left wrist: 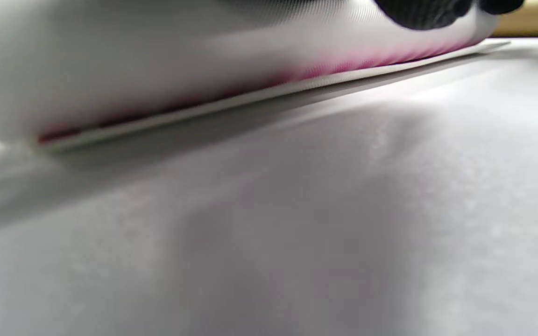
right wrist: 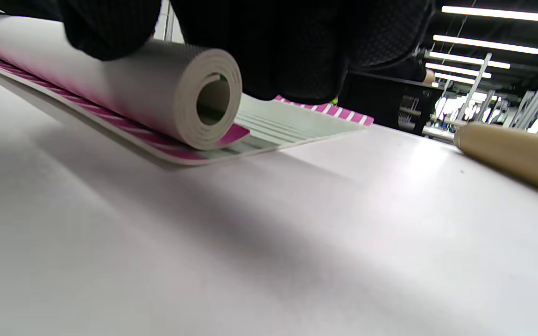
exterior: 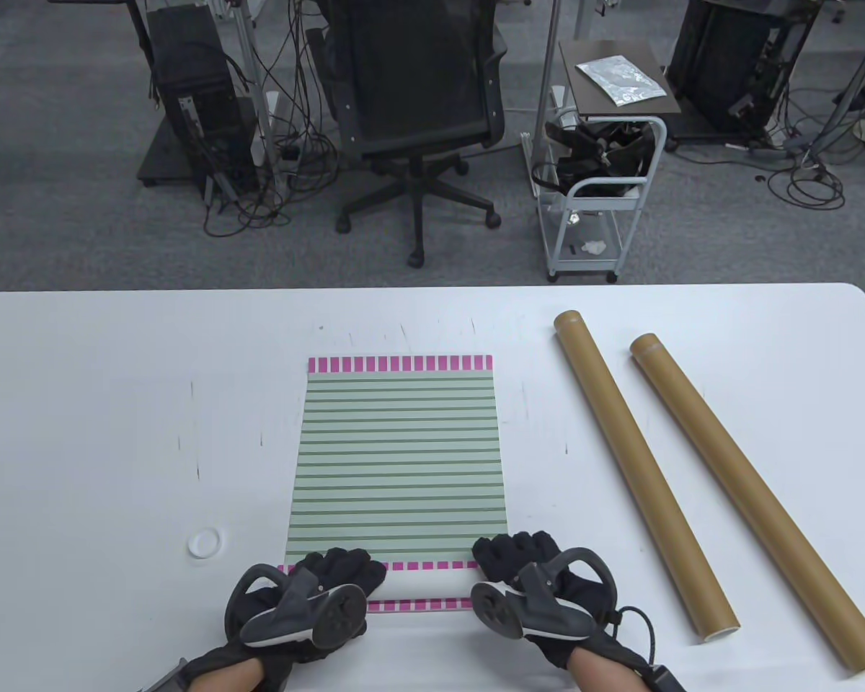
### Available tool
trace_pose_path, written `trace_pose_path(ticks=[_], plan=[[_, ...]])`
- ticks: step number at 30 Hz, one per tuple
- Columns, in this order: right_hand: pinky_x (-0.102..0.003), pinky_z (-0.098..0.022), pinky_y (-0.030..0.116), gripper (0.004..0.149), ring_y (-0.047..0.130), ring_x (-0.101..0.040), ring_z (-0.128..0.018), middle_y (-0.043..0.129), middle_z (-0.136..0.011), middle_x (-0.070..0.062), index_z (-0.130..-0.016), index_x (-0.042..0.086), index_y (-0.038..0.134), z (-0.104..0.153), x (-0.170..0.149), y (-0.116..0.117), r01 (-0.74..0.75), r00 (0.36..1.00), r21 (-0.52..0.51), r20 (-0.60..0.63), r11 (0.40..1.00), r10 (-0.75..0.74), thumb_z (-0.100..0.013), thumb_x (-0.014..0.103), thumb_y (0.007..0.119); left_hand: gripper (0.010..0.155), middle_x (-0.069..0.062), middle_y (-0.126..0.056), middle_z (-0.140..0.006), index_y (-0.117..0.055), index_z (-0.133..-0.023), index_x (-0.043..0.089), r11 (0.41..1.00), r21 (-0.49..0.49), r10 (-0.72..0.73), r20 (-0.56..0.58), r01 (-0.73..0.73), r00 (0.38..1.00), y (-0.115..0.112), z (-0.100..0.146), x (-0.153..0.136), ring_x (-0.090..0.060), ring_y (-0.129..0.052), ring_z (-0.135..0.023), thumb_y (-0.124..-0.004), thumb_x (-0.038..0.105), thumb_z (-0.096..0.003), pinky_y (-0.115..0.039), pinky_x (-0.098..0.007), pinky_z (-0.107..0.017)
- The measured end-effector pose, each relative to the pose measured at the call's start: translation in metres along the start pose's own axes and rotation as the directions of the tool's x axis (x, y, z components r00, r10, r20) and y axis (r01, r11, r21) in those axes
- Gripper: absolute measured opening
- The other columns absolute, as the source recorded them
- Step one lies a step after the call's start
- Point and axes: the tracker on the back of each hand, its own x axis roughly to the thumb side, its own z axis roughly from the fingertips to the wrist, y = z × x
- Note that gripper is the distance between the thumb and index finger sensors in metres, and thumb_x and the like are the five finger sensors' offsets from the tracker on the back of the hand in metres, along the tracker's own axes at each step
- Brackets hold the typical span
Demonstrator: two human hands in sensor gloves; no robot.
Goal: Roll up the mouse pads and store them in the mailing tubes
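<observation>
A green-striped mouse pad (exterior: 400,454) with pink checked ends lies flat mid-table. Its near end is curled into a small white roll (exterior: 422,582). A pink-edged flat layer (exterior: 418,605) shows just in front of the roll. My left hand (exterior: 335,569) grips the roll's left end. My right hand (exterior: 515,555) grips its right end. In the right wrist view my fingers (right wrist: 297,46) curl over the roll (right wrist: 180,93), which rests on the flat pad (right wrist: 297,133). The left wrist view shows the roll's white side (left wrist: 157,60). Two brown mailing tubes (exterior: 641,468) (exterior: 757,504) lie to the right.
A small white cap (exterior: 205,542) lies on the table left of the pad. The nearer tube shows in the right wrist view (right wrist: 512,149). Beyond the table's far edge (exterior: 432,288) stand an office chair (exterior: 418,94) and a white cart (exterior: 598,194).
</observation>
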Motion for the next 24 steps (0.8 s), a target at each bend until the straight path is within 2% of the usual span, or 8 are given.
trace_pose_path(ticks=[4,8,13,15,18,21,24], plan=[[-0.051,-0.065,0.069,0.06,0.084,-0.03,-0.079,0.08,-0.094,-0.009,-0.098,0.017,0.07,-0.003,0.007,0.003,-0.057,0.998,0.002,0.014,0.998,0.056,-0.044,0.042,0.074,0.068,0.004,-0.05,-0.117,-0.045,-0.105,0.037,0.998,-0.025,0.055,-0.025,-0.055,0.998,-0.001,-0.006,-0.006,-0.025,-0.058,-0.111,-0.066,0.053,-0.0416,-0.056,-0.046,-0.083],[-0.052,-0.063,0.071,0.069,0.086,-0.031,-0.078,0.079,-0.096,-0.013,-0.102,0.013,0.066,-0.01,0.005,0.007,-0.018,1.0,0.084,0.0,0.996,0.018,-0.04,0.041,0.081,0.066,0.007,-0.054,-0.115,-0.043,-0.104,0.041,1.0,-0.022,0.008,-0.074,-0.01,0.997,-0.003,-0.014,-0.008,-0.022,-0.062,-0.109,-0.066,0.05,-0.0434,-0.059,-0.043,-0.083],[-0.05,-0.062,0.073,0.067,0.087,-0.029,-0.076,0.079,-0.094,-0.01,-0.101,0.017,0.066,-0.016,0.005,0.013,-0.032,0.999,0.103,-0.028,0.994,0.035,-0.04,0.042,0.08,0.067,0.01,-0.06,-0.112,-0.045,-0.104,0.042,1.0,-0.018,-0.002,-0.108,0.0,0.994,-0.003,-0.019,-0.009,-0.016,-0.064,-0.107,-0.072,0.05,-0.0426,-0.061,-0.041,-0.082],[-0.05,-0.062,0.073,0.067,0.087,-0.028,-0.076,0.079,-0.094,-0.009,-0.101,0.017,0.065,-0.016,0.004,0.014,-0.032,0.999,0.103,-0.032,0.994,0.035,-0.04,0.042,0.08,0.067,0.011,-0.063,-0.11,-0.048,-0.103,0.042,1.0,-0.001,-0.03,-0.128,0.03,0.991,-0.003,-0.02,-0.006,-0.014,-0.067,-0.105,-0.076,0.048,-0.0421,-0.064,-0.04,-0.081],[-0.048,-0.062,0.073,0.065,0.088,-0.025,-0.073,0.08,-0.092,-0.007,-0.099,0.019,0.067,-0.015,0.002,0.015,-0.023,0.999,0.088,-0.036,0.996,0.026,-0.04,0.043,0.08,0.068,0.013,-0.069,-0.107,-0.049,-0.102,0.044,0.989,0.008,-0.148,-0.121,0.15,0.982,0.0,-0.02,-0.002,-0.012,-0.074,-0.1,-0.076,0.048,-0.0399,-0.069,-0.034,-0.079],[-0.048,-0.063,0.073,0.064,0.089,-0.025,-0.072,0.081,-0.091,-0.007,-0.099,0.019,0.068,-0.016,0.001,0.012,0.024,1.0,0.137,-0.016,0.99,-0.022,-0.041,0.042,0.08,0.067,0.012,-0.074,-0.104,-0.054,-0.101,0.042,0.992,0.015,-0.126,-0.095,0.128,0.988,0.002,-0.017,-0.001,-0.013,-0.079,-0.096,-0.078,0.048,-0.0382,-0.073,-0.033,-0.075],[-0.047,-0.062,0.074,0.063,0.091,-0.023,-0.068,0.084,-0.088,-0.006,-0.098,0.019,0.07,-0.013,0.002,0.01,0.032,0.999,0.138,0.003,0.99,-0.033,-0.041,0.044,0.08,0.067,0.01,-0.077,-0.101,-0.056,-0.101,0.039,0.98,0.027,-0.197,-0.079,0.199,0.977,0.001,-0.013,0.004,-0.014,-0.083,-0.093,-0.078,0.048,-0.0375,-0.076,-0.032,-0.073]])
